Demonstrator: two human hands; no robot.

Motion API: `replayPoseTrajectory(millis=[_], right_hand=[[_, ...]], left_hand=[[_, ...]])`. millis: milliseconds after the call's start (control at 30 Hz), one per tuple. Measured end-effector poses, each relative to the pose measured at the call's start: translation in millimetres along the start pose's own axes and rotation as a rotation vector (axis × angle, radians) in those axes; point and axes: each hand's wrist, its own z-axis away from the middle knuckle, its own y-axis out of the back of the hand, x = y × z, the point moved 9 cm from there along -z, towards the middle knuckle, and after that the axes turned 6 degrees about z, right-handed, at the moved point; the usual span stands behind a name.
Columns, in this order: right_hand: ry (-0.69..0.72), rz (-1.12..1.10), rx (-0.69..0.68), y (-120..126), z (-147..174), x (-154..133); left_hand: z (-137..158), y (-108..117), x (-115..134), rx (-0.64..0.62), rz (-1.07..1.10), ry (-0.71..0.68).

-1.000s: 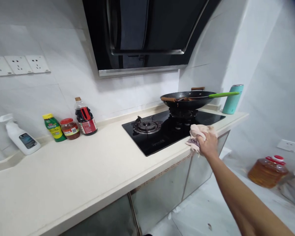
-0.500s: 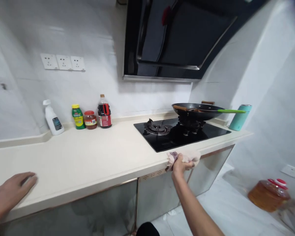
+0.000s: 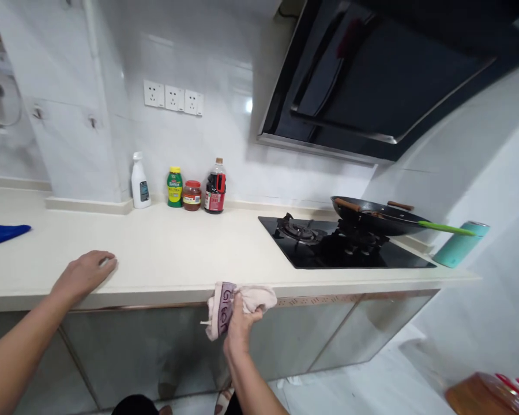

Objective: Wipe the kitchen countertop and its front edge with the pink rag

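My right hand [image 3: 241, 328] is closed on a pale pink cloth [image 3: 257, 297] with purple trim and lettering. It presses the cloth against the front edge of the cream countertop [image 3: 164, 253], and part of the cloth hangs down over the cabinet fronts. Further left, my left hand [image 3: 85, 274] rests on the countertop near its edge. Its fingers are loosely bent, with a gap between thumb and forefinger, and it holds nothing.
Along the wall stand a white spray bottle [image 3: 140, 183], a green bottle [image 3: 175, 187], a red-lidded jar [image 3: 192, 197] and a dark sauce bottle [image 3: 215, 187]. A wok [image 3: 380, 218] sits on the black gas hob [image 3: 324, 253], beside a turquoise tumbler [image 3: 461, 245]. Blue cloth [image 3: 4, 233] lies far left.
My right hand has slid the cloth leftward along the counter edge, away from the front of the hob. The view has turned left, bringing the blue cloth into sight.
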Motion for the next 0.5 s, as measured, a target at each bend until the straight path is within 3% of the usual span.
replayPoseTrajectory(millis=[133,233,300,400,500], right_hand=[[0.042,-0.060,0.270,67,-29,-27],[0.047,-0.013,0.348,109,-60,-49],[0.056,0.010,0.364,121,-71,-59],[0.094,0.042,0.297,102,-65,-63],[0.139,0.069,0.148,49,-32,-51]], left_hand=[[11,6,14,0.004,-0.008,-0.010],[14,7,18,0.022,-0.021,-0.005],[14,5,17,0.037,-0.026,0.009],[15,3,15,0.060,-0.014,0.013],[18,4,16,0.083,0.014,0.003]])
